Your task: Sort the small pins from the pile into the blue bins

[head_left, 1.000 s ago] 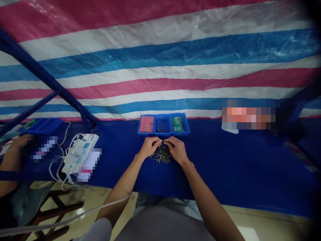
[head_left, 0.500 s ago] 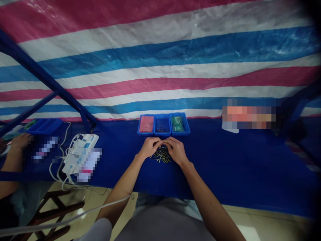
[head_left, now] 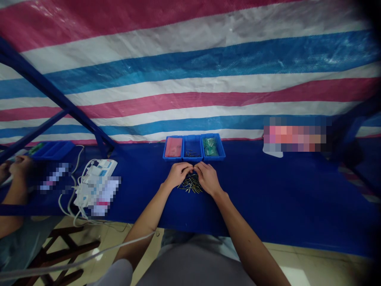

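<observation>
My left hand and my right hand nearly meet at the fingertips over the far edge of a pile of thin metal pieces. Both hands are closed in a pinch; what they hold, if anything, is too small to make out. Just beyond them stands a blue three-part bin. Its left compartment has pink packets, the middle one a few thin dark pieces, the right one green packets.
White power strips with cables lie on the blue table at the left. Farther left are another person's hands beside a blue tray. A white object is at the right, near a blurred-out patch. Striped sheeting hangs behind.
My right hand has shifted slightly left and its fingers have changed position. At the far left, the other person's hand has moved back from the tray and drawn nearer their other hand.
</observation>
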Available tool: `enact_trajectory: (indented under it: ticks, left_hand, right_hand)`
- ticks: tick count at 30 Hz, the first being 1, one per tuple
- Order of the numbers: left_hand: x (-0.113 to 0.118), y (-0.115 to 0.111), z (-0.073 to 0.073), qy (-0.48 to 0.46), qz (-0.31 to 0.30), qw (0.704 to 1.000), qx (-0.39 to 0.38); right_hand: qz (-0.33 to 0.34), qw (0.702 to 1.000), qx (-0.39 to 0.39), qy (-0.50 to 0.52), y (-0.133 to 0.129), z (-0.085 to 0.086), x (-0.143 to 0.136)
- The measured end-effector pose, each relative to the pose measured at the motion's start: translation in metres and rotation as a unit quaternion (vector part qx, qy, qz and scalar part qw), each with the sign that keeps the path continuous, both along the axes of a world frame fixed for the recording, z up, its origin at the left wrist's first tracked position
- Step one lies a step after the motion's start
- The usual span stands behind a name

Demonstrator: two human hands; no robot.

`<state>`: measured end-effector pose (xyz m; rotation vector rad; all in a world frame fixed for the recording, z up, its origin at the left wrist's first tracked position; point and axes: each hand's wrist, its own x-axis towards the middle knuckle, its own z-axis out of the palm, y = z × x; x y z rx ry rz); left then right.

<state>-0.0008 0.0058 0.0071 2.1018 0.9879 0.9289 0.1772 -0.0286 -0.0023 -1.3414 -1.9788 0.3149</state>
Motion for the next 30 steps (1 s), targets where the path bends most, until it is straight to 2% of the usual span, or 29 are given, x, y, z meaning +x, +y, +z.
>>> enact_trajectory:
  ticks: [11, 17, 22, 25, 30]
  left_hand:
    - [-0.001, 0.003, -0.006, -0.018, 0.013, 0.999, 0.041]
    - [-0.001, 0.002, -0.002, -0.017, 0.004, 0.999, 0.045]
    - [-0.001, 0.001, -0.001, -0.027, 0.028, 0.999, 0.038]
    - [-0.002, 0.001, -0.002, -0.029, 0.039, 0.998, 0.034]
    - [-0.002, 0.001, -0.001, -0.026, 0.034, 0.998, 0.036]
  right_hand:
    - [-0.012, 1.0, -0.005, -0.024, 0.0, 0.0, -0.001]
    - [-0.028, 0.999, 0.0, -0.026, 0.001, -0.006, -0.001]
    - [-0.053, 0.998, 0.001, 0.02, 0.001, -0.003, 0.004]
    - [-0.032, 0.997, 0.013, 0.069, 0.001, 0.001, 0.008]
    - [0.029, 0.997, 0.025, 0.067, 0.002, -0.001, 0.008]
